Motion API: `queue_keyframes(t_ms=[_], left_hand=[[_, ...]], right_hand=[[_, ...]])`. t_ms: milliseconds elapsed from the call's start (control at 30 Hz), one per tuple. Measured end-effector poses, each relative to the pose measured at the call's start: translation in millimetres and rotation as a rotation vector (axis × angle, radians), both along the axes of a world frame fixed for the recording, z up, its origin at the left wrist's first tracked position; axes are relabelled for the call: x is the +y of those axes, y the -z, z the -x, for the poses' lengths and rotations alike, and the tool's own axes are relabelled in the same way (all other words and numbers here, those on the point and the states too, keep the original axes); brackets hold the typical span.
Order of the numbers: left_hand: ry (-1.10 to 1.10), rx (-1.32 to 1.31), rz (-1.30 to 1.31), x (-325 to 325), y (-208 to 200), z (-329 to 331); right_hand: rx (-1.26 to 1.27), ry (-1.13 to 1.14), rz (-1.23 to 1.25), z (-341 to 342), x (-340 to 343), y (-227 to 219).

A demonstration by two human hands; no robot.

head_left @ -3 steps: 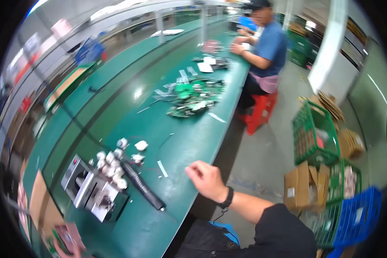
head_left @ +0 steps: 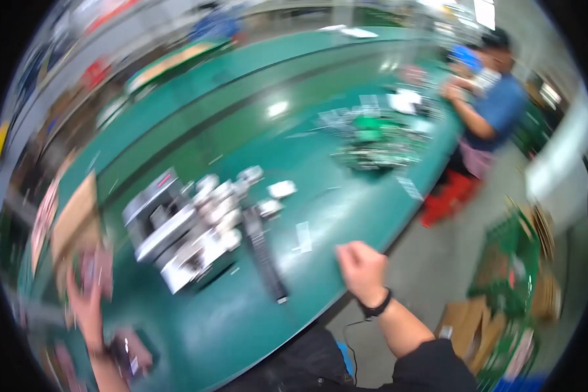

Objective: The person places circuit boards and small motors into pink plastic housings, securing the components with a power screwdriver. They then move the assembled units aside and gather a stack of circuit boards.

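At the lower left, my left hand [head_left: 85,307] is at a pinkish-brown flat piece [head_left: 103,271] with a bit of green on it. Blur hides whether its fingers grip the piece or only touch it. My right hand [head_left: 362,269] is loosely closed by the table's front edge, with nothing visible in it and a dark band on its wrist. Between the hands stand a grey metal bench device [head_left: 166,215], a heap of white rounded parts [head_left: 217,206] and a black stick-like tool [head_left: 264,255].
Another pinkish block [head_left: 132,353] lies near my left wrist; a cardboard sheet [head_left: 78,219] stands beyond that hand. Green circuit boards [head_left: 382,144] are piled farther along the green table [head_left: 320,281]. A co-worker [head_left: 493,108] sits at the far right. Crates [head_left: 503,261] and cardboard boxes [head_left: 464,326] occupy the floor.
My view has swung left, so the table and its things shift rightward in the picture. More of my left hand and forearm shows now. The right hand remains loosely closed.
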State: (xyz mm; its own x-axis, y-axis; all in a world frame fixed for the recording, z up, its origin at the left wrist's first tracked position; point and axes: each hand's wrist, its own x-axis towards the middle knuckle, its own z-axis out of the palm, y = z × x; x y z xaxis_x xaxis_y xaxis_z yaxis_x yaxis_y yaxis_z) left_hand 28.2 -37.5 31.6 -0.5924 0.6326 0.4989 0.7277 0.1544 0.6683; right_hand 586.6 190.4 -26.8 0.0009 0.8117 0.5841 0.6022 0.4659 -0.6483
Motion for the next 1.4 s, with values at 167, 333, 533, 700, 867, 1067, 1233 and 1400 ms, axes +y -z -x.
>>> queue_keyframes(t_ms=[167, 333, 533, 700, 867, 1067, 1233, 1400], left_hand=[[0.03, 0.065, 0.058, 165, -37, 18], [0.003, 0.139, 0.045, 267, -35, 56], [0.342, 0.086, 0.099, 364, -9, 13], [0.286, 0.272, 0.096, 320, 6, 74], [-0.114, -0.349, -0.32, 307, 0, 2], [-0.077, -0.758, -0.913, 146, -21, -148], [0.071, -0.606, -0.742, 31, -32, -243], [0.03, -0.518, -0.735, -30, -29, -265]], right_hand=[[-0.008, 0.268, -0.103, -18, -22, 16], [-0.021, 0.271, -0.135, -26, -20, 16], [-0.066, 0.273, -0.114, -43, -25, 17], [-0.113, 0.08, -0.041, -18, -11, 19], [-0.203, 0.245, -0.044, -49, -59, 2], [-0.369, 0.13, -0.052, -61, -73, -5], [-0.307, 0.16, 0.04, -130, -80, 24], [-0.431, 0.186, -0.091, -87, -103, -12]])
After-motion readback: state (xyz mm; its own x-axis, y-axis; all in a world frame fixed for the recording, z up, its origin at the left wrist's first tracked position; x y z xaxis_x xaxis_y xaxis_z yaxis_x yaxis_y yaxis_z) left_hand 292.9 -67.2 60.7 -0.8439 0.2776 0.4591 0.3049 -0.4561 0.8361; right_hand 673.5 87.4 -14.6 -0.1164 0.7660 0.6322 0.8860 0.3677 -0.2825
